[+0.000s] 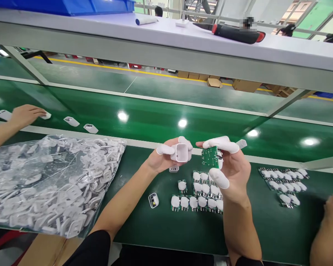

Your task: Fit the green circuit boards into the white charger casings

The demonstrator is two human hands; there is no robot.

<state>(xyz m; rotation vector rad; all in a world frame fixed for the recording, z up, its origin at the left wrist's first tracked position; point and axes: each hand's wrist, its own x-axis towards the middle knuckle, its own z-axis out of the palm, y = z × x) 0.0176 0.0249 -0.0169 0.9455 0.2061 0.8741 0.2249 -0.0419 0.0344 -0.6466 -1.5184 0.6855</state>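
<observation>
My left hand (172, 153), with white finger cots, is closed around a white plastic charger housing (182, 153), its open end facing me. Just to the right, my right hand (230, 162) pinches a green circuit board (210, 157) between thumb and fingers, its soldered side turned toward the housing. A gap separates the two parts. Below my hands, rows of circuit boards with white round tops (202, 201) lie on the green mat. A white housing with its inside showing (153, 200) rests to the left of them, and a slotted white piece (174, 169) lies behind.
A clear bag of white plastic parts (58, 184) covers the left side. More boards (284, 181) lie at right, near another person's arm (327, 229). At far left, a co-worker's hand (27, 114) touches a white piece. A shelf (166, 40) crosses above, carrying a black-and-red tool (238, 34).
</observation>
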